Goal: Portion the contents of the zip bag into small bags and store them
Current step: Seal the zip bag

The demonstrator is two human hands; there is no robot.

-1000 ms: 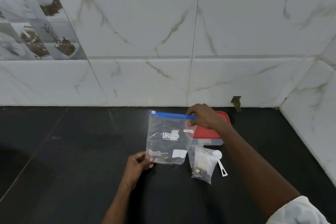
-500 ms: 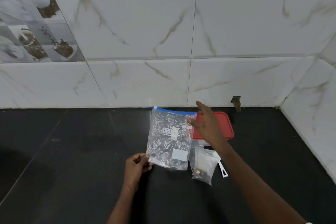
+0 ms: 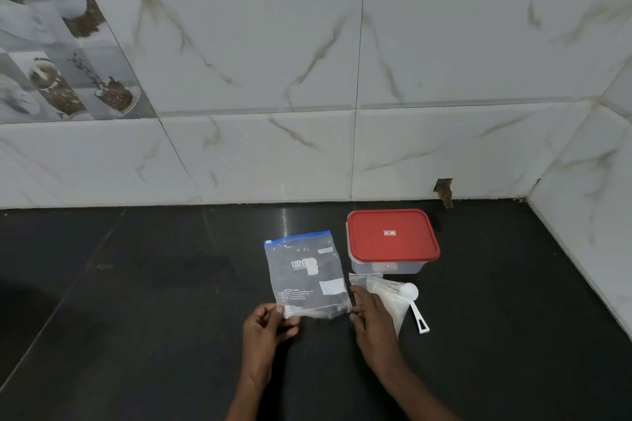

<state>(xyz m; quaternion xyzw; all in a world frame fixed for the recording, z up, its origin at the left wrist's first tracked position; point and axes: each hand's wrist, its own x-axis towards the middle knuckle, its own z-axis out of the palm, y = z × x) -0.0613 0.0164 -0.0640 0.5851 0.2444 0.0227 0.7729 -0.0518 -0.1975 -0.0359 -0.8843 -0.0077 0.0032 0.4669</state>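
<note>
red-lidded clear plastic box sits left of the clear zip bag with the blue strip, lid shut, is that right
Not quite. The head view shows the red-lidded clear plastic box to the right of the clear zip bag with the blue strip, not to its left. Its lid is shut, as you say.

I see dim, flat light, a faint glare streak on the dark countertop, tile lines on the wall bowing at the edges, detail slightly soft.
</note>
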